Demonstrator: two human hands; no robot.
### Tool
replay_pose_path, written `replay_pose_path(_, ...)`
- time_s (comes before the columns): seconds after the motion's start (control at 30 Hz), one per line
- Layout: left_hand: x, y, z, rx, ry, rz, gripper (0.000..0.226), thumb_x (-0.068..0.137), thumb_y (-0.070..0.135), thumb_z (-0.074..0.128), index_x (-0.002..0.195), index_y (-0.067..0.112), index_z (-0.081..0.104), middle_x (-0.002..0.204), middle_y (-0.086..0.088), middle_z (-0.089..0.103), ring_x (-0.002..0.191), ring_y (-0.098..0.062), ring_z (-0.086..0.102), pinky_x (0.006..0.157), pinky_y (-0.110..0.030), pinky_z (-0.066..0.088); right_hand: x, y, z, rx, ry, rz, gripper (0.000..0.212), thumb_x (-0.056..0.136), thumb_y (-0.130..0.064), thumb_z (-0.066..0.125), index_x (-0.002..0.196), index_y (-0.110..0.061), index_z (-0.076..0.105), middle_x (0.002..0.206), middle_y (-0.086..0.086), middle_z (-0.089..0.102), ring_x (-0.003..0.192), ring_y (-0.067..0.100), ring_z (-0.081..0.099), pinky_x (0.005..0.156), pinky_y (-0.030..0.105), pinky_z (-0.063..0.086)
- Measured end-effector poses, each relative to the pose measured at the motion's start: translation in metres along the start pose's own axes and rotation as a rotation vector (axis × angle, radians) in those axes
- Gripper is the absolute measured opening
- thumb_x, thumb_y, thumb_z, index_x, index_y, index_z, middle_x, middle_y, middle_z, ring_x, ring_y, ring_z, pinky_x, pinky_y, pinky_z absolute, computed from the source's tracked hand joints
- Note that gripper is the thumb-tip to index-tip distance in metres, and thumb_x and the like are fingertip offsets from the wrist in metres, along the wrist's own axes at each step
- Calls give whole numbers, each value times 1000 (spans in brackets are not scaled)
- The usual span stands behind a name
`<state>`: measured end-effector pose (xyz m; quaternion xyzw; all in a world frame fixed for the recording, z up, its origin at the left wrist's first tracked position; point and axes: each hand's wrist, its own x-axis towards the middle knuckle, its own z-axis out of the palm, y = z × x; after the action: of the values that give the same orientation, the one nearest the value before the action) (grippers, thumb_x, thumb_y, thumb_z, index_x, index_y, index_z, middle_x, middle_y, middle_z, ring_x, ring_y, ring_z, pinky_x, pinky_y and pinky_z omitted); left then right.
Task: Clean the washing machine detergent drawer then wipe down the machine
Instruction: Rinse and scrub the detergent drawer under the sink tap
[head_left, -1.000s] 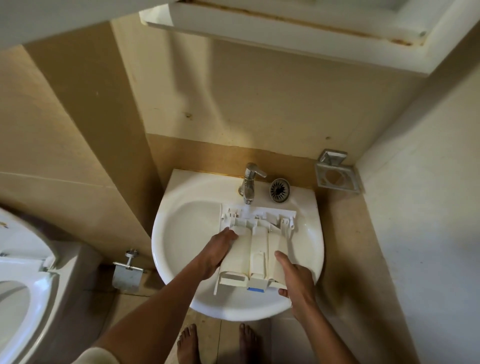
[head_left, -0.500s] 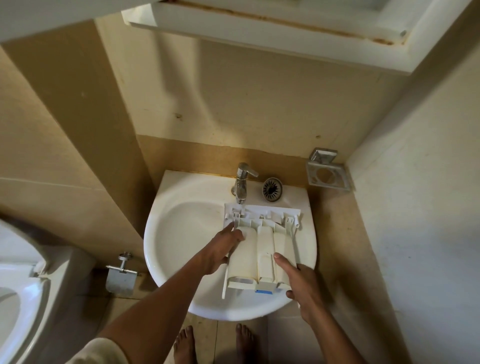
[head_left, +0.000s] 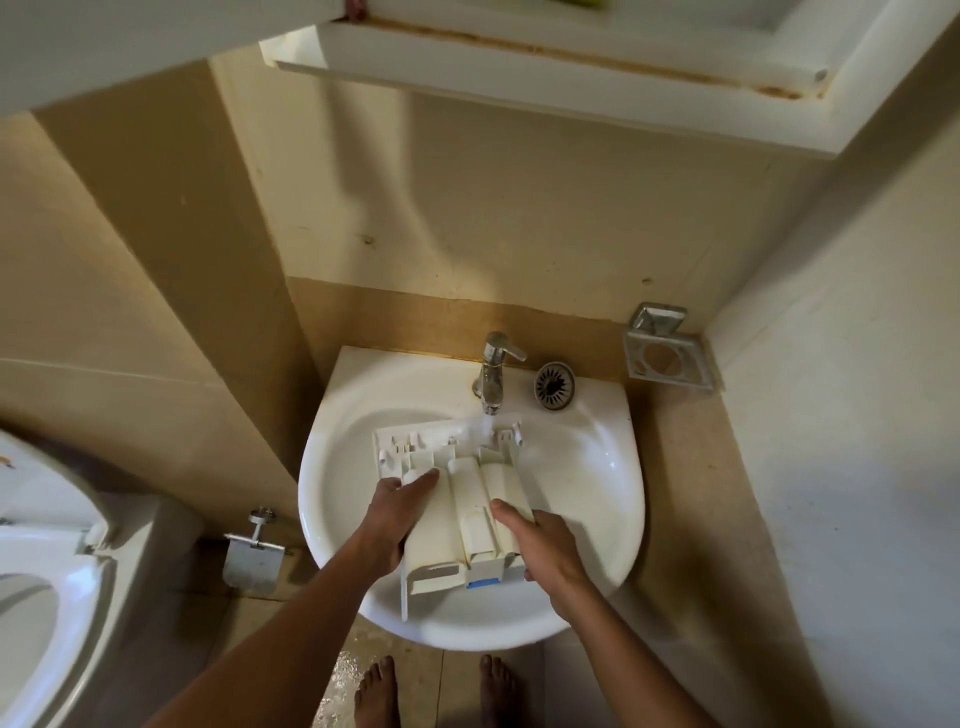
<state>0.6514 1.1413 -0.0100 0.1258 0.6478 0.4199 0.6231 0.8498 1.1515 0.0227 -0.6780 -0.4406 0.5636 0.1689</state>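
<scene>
The white detergent drawer (head_left: 467, 499) lies upside down over the white basin (head_left: 587, 483), its front panel toward the wall. My left hand (head_left: 397, 506) grips its left side. On the right side, my right hand (head_left: 540, 535) holds the drawer with fingers on its underside. Water runs from the chrome tap (head_left: 493, 371) onto the drawer's far end.
A round drain strainer (head_left: 555, 385) lies on the basin ledge right of the tap. A metal holder (head_left: 665, 348) hangs on the wall at right. A toilet (head_left: 36, 571) and paper holder (head_left: 252, 556) stand left. My bare feet (head_left: 431, 691) are on a wet floor.
The drawer has shifted left and farther into the basin, and now water is falling on its far end. Both hands kept their hold.
</scene>
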Motion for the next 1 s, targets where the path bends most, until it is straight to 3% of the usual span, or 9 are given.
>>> replay_pose_path(0.1,1,1,-11,-39,39,-12,66,80,44,78,130,8,55,113,-22,72,97,-39,74,76,-53,63,-3,-8,6,-16,-11,-23,35,85,-55,67,100,-24,72,94,-6,72,75,7,67,53,20,48)
replay_pose_path(0.27,3,-3,-20,-53,107,18,89,59,54,83,133,14,55,117,-19,70,100,-39,72,83,-56,61,-7,-4,15,-50,-35,-58,39,85,-59,64,103,-26,70,99,-7,71,88,11,66,72,31,58)
replay_pose_path(0.4,-14,4,-22,-37,174,18,69,77,47,76,133,18,52,119,-17,67,103,-37,68,84,-49,60,-11,-1,18,-42,-90,-68,36,88,-57,62,102,-26,72,96,-4,73,86,15,68,60,28,56)
replay_pose_path(0.53,-18,1,-19,-29,251,37,61,90,44,70,140,16,46,122,-16,64,104,-34,65,80,-43,57,-7,1,14,-55,-131,-115,36,88,-58,61,103,-28,73,93,-8,74,86,10,69,73,32,59)
replay_pose_path(0.7,-25,-5,-7,-66,304,64,55,96,38,66,140,14,42,123,-15,61,101,-30,63,79,-41,55,0,-2,-1,-75,-197,-136,35,90,-56,60,108,-27,71,97,-5,74,88,14,68,63,27,51)
replay_pose_path(0.9,-34,-10,4,-61,278,75,41,101,36,58,132,11,51,114,-16,66,98,-31,66,68,-36,54,1,-2,-12,-107,-165,-202,29,89,-52,62,102,-28,72,91,-9,74,85,12,67,67,28,51)
replay_pose_path(1.0,-36,-8,11,14,216,73,35,105,36,50,127,10,55,109,-16,67,96,-29,65,77,-37,55,-5,-2,-16,-42,-91,-209,25,87,-49,66,96,-27,72,87,-9,75,83,12,68,65,28,49)
